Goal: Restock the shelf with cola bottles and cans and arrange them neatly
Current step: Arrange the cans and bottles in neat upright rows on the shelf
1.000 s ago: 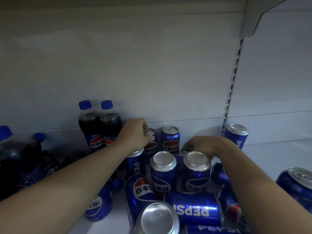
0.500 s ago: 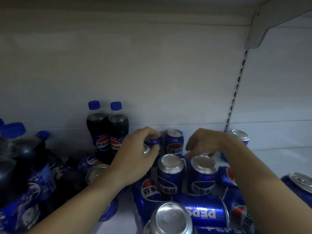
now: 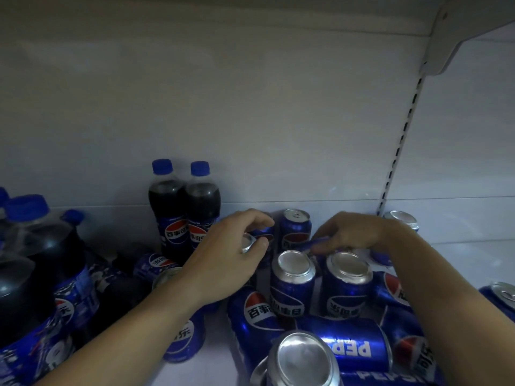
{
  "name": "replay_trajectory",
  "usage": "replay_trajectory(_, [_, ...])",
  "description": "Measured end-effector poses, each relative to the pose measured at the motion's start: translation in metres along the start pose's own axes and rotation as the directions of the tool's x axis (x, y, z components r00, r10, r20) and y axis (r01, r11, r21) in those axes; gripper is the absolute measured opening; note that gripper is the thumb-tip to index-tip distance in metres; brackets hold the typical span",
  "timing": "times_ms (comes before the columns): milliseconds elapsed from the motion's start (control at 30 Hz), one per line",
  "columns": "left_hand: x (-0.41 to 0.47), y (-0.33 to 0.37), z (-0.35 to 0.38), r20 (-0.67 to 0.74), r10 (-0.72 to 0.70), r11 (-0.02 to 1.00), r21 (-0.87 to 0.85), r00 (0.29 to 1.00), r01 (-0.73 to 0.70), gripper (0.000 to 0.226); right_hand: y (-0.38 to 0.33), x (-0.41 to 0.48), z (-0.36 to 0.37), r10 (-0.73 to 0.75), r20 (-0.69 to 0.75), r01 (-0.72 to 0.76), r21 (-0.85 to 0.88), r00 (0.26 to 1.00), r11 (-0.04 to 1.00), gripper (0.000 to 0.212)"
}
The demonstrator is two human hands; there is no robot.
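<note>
Blue aluminium cola cans (image 3: 292, 285): jumbled on the near right of the shelf; two stand upright side by side, silver tops up, with others lying on their sides nearer and to the right.
White metal shelf (image 3: 459, 257): pale floor and back wall, with a slotted upright strip (image 3: 401, 140) at the far right.
Left hand (image 3: 228, 266): reaches in from the near left; thumb and fingers (image 3: 250, 217) clamped round a tilted blue can with a silver top (image 3: 249, 242), just left of the upright pair.
Right hand (image 3: 354, 232): reaches in from the near right, just beyond the upright pair; fingers curled onto a blurred blue can (image 3: 317, 242), mostly hidden.
Back-row blue can (image 3: 295, 229): upright at the back wall, between the two hands.
Small dark cola bottles with blue caps (image 3: 184, 207): two upright, touching, at the back wall, left of the left hand.
Large dark cola bottles (image 3: 41, 246): crowded at the left edge, blue labels showing.
</note>
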State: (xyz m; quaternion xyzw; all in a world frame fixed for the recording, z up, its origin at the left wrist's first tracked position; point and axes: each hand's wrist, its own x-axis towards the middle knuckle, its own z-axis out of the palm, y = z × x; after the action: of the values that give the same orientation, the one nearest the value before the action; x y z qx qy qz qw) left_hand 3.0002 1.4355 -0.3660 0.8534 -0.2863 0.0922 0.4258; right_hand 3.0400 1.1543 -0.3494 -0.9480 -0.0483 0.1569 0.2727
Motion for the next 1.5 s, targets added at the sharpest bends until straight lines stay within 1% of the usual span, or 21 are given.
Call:
replay_trajectory(100, [-0.001,0.002,-0.002,-0.01,-0.012,0.999,-0.031,1.0,0.012,0.032,-0.019,-0.019,-0.02,-0.06,-0.104,0.067,0.068,0.993,0.995,0.032])
replay_trajectory(233, [0.003,0.011,-0.002,-0.077,-0.065,0.991,-0.121,0.995,0.055,0.034,-0.052,-0.042,-0.034,-0.155,-0.282,0.212,0.183,0.947,0.96,0.032])
replay_trajectory(300, [0.009,0.02,-0.004,-0.092,-0.159,0.954,-0.271,0.983,0.129,0.042,-0.07,-0.048,-0.031,-0.214,-0.297,0.299,0.277,0.931,0.913,0.039])
replay_trajectory(333, [0.013,0.026,-0.006,-0.082,-0.218,0.896,-0.412,0.972,0.166,0.045,-0.077,-0.049,-0.028,-0.243,-0.297,0.333,0.308,0.924,0.891,0.042])
replay_trajectory(400, [0.02,0.036,-0.012,-0.027,-0.325,0.688,-0.693,0.945,0.217,0.047,-0.087,-0.046,-0.021,-0.279,-0.333,0.386,0.321,0.901,0.865,0.045])
replay_trajectory(433, [0.022,0.039,-0.016,-0.011,-0.353,0.601,-0.769,0.936,0.217,0.047,-0.09,-0.044,-0.019,-0.285,-0.37,0.406,0.308,0.884,0.861,0.045])
replay_trajectory(467, [0.025,0.042,-0.019,-0.006,-0.367,0.556,-0.803,0.93,0.214,0.046,-0.092,-0.042,-0.019,-0.295,-0.407,0.424,0.274,0.864,0.863,0.047])
replay_trajectory(500, [0.026,0.043,-0.022,-0.01,-0.373,0.546,-0.811,0.928,0.211,0.046,-0.094,-0.042,-0.018,-0.316,-0.433,0.441,0.226,0.844,0.869,0.051])
replay_trajectory(600, [0.031,0.047,-0.023,-0.047,-0.362,0.626,-0.752,0.931,0.205,0.049,-0.1,-0.042,-0.016,-0.428,-0.444,0.492,0.036,0.787,0.87,0.068])
replay_trajectory(667, [0.033,0.053,-0.022,-0.076,-0.331,0.697,-0.691,0.941,0.19,0.057,-0.103,-0.041,-0.013,-0.465,-0.484,0.499,-0.065,0.741,0.864,0.073])
replay_trajectory(733, [0.035,0.058,-0.021,-0.104,-0.276,0.779,-0.606,0.956,0.159,0.06,-0.104,-0.042,-0.011,-0.484,-0.528,0.51,-0.107,0.698,0.853,0.075])
replay_trajectory(833, [0.036,0.059,-0.021,-0.136,-0.253,0.812,-0.568,0.958,0.134,0.056,-0.102,-0.041,-0.014,-0.478,-0.568,0.527,-0.09,0.67,0.845,0.078])
replay_trajectory(933, [0.043,0.049,-0.023,-0.181,-0.28,0.821,-0.555,0.943,0.137,0.049,-0.085,-0.033,-0.022,-0.344,-0.672,0.498,0.042,0.656,0.866,0.082])
replay_trajectory(967, [0.046,0.043,-0.024,-0.214,-0.262,0.874,-0.465,0.941,0.138,0.044,-0.076,-0.03,-0.026,-0.28,-0.712,0.471,0.081,0.644,0.878,0.081])
replay_trajectory(1000, [0.049,0.034,-0.024,-0.236,-0.228,0.936,-0.32,0.945,0.146,0.042,-0.068,-0.028,-0.029,-0.224,-0.74,0.438,0.106,0.634,0.893,0.08])
replay_trajectory(1067, [0.054,0.02,-0.021,-0.227,-0.184,0.983,-0.022,0.956,0.184,0.046,-0.053,-0.024,-0.031,-0.158,-0.742,0.357,0.116,0.652,0.927,0.077])
replay_trajectory(1100, [0.056,0.014,-0.018,-0.221,-0.179,0.978,0.067,0.959,0.198,0.051,-0.047,-0.02,-0.028,-0.144,-0.724,0.322,0.112,0.674,0.94,0.075])
replay_trajectory(1167, [0.062,0.007,-0.01,-0.208,-0.179,0.968,0.139,0.961,0.21,0.057,-0.033,-0.009,-0.02,-0.125,-0.695,0.282,0.116,0.708,0.953,0.072])
replay_trajectory(1267, [0.067,0.0,0.004,-0.145,-0.202,0.941,0.246,0.968,0.234,0.054,-0.013,0.007,-0.011,-0.093,-0.681,0.239,0.124,0.727,0.963,0.074])
replay_trajectory(1433, [0.065,-0.006,0.016,0.011,-0.213,0.905,0.378,0.977,0.193,0.028,0.001,0.012,-0.019,-0.06,-0.648,0.184,0.125,0.759,0.975,0.078])
replay_trajectory(1500, [0.064,-0.007,0.017,0.026,-0.214,0.897,0.402,0.977,0.185,0.029,0.005,0.015,-0.021,-0.042,-0.631,0.146,0.114,0.775,0.983,0.077])
